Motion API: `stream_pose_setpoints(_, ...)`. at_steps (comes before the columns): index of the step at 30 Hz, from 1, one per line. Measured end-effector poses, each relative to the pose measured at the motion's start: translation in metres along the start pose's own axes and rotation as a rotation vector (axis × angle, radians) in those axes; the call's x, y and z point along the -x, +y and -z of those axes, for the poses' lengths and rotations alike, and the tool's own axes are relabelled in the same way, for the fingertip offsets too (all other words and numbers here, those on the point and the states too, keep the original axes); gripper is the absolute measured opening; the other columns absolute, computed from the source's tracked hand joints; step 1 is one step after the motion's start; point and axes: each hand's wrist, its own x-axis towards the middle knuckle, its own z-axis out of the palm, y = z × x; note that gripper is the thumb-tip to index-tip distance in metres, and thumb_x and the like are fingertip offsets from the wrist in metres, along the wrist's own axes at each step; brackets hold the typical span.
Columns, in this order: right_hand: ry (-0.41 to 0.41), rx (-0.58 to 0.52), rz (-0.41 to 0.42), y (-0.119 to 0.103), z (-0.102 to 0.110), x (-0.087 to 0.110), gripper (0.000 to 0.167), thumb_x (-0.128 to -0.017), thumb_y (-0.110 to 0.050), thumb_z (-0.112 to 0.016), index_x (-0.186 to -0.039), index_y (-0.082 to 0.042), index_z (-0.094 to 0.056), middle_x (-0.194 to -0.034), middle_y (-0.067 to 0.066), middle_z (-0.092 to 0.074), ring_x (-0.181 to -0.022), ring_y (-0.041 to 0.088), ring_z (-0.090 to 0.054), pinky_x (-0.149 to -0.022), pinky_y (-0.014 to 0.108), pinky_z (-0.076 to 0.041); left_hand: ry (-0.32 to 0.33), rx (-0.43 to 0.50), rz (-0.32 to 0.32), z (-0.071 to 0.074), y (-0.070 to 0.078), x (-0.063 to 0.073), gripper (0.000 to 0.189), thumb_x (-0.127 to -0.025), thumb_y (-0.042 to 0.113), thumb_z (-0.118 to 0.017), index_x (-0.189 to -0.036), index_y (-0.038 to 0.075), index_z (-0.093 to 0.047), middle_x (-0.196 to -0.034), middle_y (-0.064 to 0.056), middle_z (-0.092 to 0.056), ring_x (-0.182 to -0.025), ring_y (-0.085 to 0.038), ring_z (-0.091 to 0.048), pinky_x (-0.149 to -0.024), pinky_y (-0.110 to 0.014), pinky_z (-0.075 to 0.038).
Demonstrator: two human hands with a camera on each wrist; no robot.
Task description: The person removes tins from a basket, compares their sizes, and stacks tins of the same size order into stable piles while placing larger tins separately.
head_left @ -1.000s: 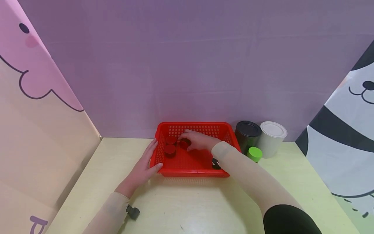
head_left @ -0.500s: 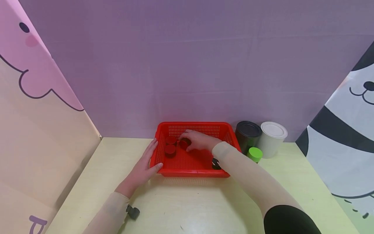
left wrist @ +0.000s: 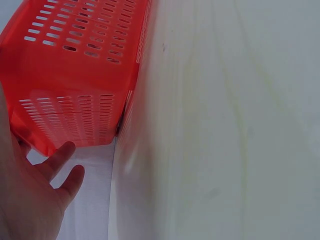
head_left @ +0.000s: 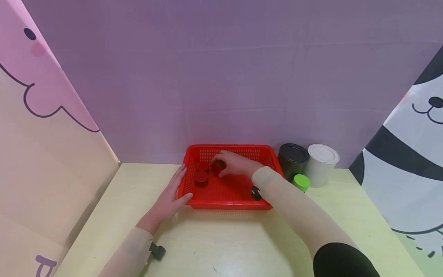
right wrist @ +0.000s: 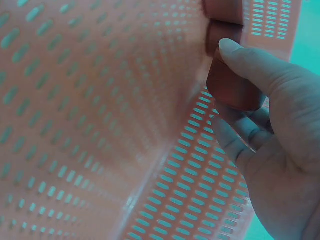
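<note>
On the tabletop against the back wall sits a red perforated plastic basket (head_left: 228,202). My left hand (head_left: 167,204) rests at its left rim with straight fingers, the thumb on the front left corner; the left wrist view shows the fingers (left wrist: 62,155) spread beside the basket wall. Inside the basket, my right hand (head_left: 239,164) grips a small red round container (head_left: 217,168). In the right wrist view this container (right wrist: 235,85) is tilted between thumb and fingers. Two similar red round containers (head_left: 201,178) stand just left of it, one behind the other.
Right of the basket stand a dark canister (head_left: 294,157) with a black lid and a white canister (head_left: 322,163). A smaller container with a green lid (head_left: 302,181) is in front of them, partly behind the right sleeve. A purple backdrop (head_left: 221,84) rises behind.
My right hand has risen very slightly in the head view with the red container in its grip. The left hand and the basket stay where they were.
</note>
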Motion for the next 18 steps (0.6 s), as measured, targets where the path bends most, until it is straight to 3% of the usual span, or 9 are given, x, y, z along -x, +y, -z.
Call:
stream_pose_setpoints(6,0.034,-0.059,-0.017,-0.004,0.013,0.006,0.063,-0.092,-0.024,-0.093,-0.149,-0.022,-0.066,-0.138,-0.004,-0.064,-0.126,0.020,-0.059,-0.106,0.038,-0.061,-0.003,0.001,-0.006,0.001,0.002,0.001,0.102,-0.098,0.021,-0.081,-0.179,0.023,-0.019,-0.185,0.009,-0.010,-0.169,-0.028,-0.018,-0.112,-0.062,-0.054)
stream_pose_setpoints(13,0.055,-0.096,0.019,-0.008,0.030,0.015,0.065,-0.095,-0.028,-0.091,-0.152,-0.016,-0.064,-0.133,0.002,-0.067,-0.117,0.023,-0.062,-0.099,0.035,-0.061,-0.002,-0.003,-0.007,0.000,-0.004,0.000,0.104,-0.098,0.021,-0.082,-0.179,0.025,-0.018,-0.185,0.008,-0.010,-0.168,-0.031,-0.019,-0.110,-0.061,-0.056)
stream_pose_setpoints(18,0.095,-0.122,0.035,-0.014,0.041,0.025,0.062,-0.094,-0.034,-0.091,-0.147,-0.014,-0.066,-0.119,0.002,-0.072,-0.107,0.023,-0.067,-0.093,0.036,-0.063,-0.002,0.001,-0.014,-0.001,-0.007,0.000,0.105,-0.097,0.022,-0.083,-0.179,0.027,-0.018,-0.185,0.007,-0.010,-0.169,-0.031,-0.018,-0.110,-0.061,-0.055)
